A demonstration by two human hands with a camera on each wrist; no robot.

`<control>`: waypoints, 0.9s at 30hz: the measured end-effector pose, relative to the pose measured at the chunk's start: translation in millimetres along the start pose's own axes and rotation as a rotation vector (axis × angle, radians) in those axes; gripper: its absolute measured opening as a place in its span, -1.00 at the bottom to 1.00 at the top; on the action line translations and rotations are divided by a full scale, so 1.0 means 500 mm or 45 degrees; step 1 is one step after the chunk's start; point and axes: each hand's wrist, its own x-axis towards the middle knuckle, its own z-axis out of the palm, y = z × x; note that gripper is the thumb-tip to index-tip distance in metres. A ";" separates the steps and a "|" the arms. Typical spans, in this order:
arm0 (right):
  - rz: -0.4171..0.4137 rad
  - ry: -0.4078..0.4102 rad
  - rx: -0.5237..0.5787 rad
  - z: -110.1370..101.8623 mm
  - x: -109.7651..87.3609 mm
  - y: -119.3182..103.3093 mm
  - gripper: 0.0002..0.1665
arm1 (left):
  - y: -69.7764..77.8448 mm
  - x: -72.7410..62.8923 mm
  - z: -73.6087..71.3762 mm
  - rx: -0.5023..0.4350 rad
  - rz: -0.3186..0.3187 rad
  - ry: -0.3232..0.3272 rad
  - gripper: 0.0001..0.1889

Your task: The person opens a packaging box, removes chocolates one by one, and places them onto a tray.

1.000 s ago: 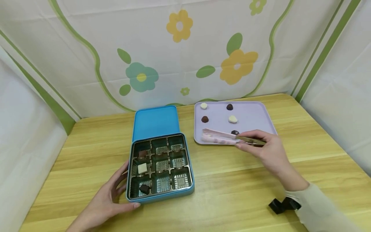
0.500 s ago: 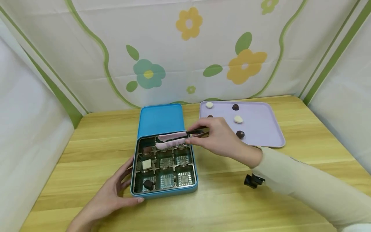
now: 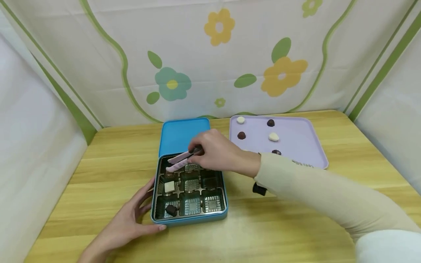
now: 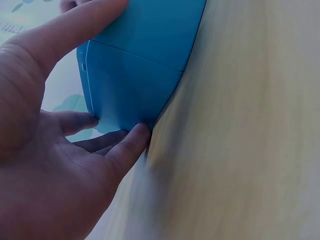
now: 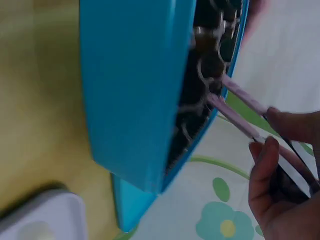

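Note:
My left hand holds the near left corner of a blue tin, its thumb along the front and its fingers against the left side. Inside the tin is a divided insert with a white square chocolate in the middle left compartment and a dark chocolate in the near left one. Above the tin's back row, my right hand grips pink-tipped tongs. Their tips look apart in the right wrist view, at the tin's opening. Whether anything sits between them cannot be made out. The tips partly hide the back left compartment.
A lilac tray at the back right bears several chocolates, including a white one and a brown one. Behind the tin lies a blue lid. A floral curtain hangs along the table's back edge.
My right hand has carried the tongs leftward from over the lilac tray to the tin's back left compartment. The left hand keeps its hold on the tin. The head view has shifted slightly.

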 end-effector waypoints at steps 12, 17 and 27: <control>0.005 -0.186 -0.040 0.000 0.054 -0.007 -0.92 | 0.001 0.008 0.015 -0.011 0.022 -0.013 0.29; 0.054 -0.089 0.068 0.004 0.036 0.007 -0.89 | 0.003 0.007 0.014 -0.020 0.020 -0.009 0.31; 0.223 0.128 0.346 -0.031 -0.027 0.033 -0.83 | -0.004 -0.001 0.009 -0.028 0.014 0.003 0.33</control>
